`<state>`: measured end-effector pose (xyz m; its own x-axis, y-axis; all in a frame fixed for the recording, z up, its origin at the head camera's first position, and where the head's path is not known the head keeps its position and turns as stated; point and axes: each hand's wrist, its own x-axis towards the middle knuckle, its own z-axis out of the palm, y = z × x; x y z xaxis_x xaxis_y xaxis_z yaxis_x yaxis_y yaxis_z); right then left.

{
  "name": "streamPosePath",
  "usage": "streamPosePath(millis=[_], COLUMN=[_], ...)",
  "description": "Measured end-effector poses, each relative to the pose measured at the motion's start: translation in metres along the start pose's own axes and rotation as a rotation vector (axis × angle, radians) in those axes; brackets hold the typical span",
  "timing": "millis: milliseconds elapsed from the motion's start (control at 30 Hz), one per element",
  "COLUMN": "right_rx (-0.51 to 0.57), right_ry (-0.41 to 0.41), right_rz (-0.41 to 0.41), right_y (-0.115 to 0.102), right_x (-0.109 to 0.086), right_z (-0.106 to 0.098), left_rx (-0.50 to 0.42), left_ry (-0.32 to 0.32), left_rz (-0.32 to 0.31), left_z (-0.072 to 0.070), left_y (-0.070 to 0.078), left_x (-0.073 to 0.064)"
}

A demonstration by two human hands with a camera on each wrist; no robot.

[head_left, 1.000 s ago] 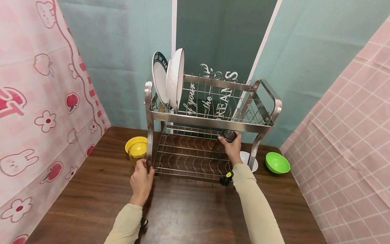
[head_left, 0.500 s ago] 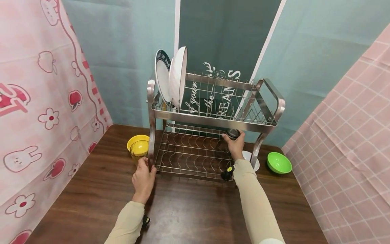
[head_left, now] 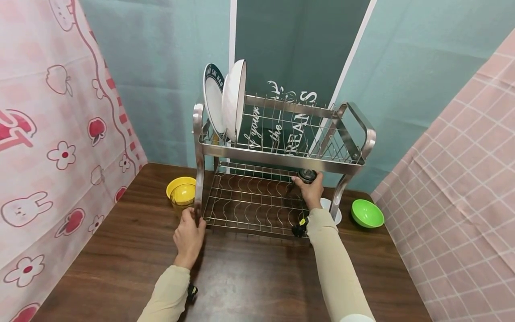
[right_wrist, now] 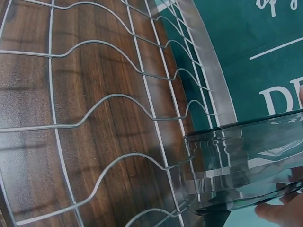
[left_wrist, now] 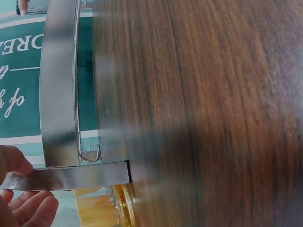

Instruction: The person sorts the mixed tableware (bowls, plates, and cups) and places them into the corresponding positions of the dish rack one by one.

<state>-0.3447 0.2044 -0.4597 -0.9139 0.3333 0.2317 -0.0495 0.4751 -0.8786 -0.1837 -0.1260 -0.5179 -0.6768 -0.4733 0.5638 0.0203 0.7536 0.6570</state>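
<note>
A two-tier metal dish rack [head_left: 277,156] stands on the table. My left hand [head_left: 188,237] grips its left front leg [left_wrist: 66,176], thumb on one side and fingers on the other. My right hand [head_left: 311,192] reaches between the tiers and holds a grey see-through drinking glass [head_left: 307,175] near its upper end. In the right wrist view, the far end of the glass [right_wrist: 236,165] is right at the wavy wires of the lower tier [right_wrist: 104,99]. Most of the right hand is out of that view. On the upper tier, a dark-rimmed plate [head_left: 213,96] and a white bowl [head_left: 234,100] stand on edge.
Left of the rack, a yellow bowl [head_left: 177,182] sits with an amber see-through cup [head_left: 182,208] in front of it. At the right are a white dish [head_left: 338,217], partly behind the rack leg, and a green bowl [head_left: 367,213]. Curtains enclose the wooden table [head_left: 249,277].
My right hand has shifted slightly to the right with the glass, at the right end of the lower tier. My left hand keeps its hold on the rack leg.
</note>
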Motion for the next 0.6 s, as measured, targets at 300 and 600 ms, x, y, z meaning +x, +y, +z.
streamPosePath(millis=[300,600], right_rx=[-0.078,-0.078], right_ry=[-0.027,-0.037], right_rz=[0.022,0.039], right_y=[-0.0068,-0.0044], right_x=[-0.0010,-0.0009], right_z=[-0.0049,-0.0047], left_rx=[-0.014,-0.009], left_ry=[-0.011,-0.027], left_rz=[-0.010,-0.028], left_z=[0.0002,-0.0016], left_y=[0.0010,0.0018], left_x=[0.0013,0.0002])
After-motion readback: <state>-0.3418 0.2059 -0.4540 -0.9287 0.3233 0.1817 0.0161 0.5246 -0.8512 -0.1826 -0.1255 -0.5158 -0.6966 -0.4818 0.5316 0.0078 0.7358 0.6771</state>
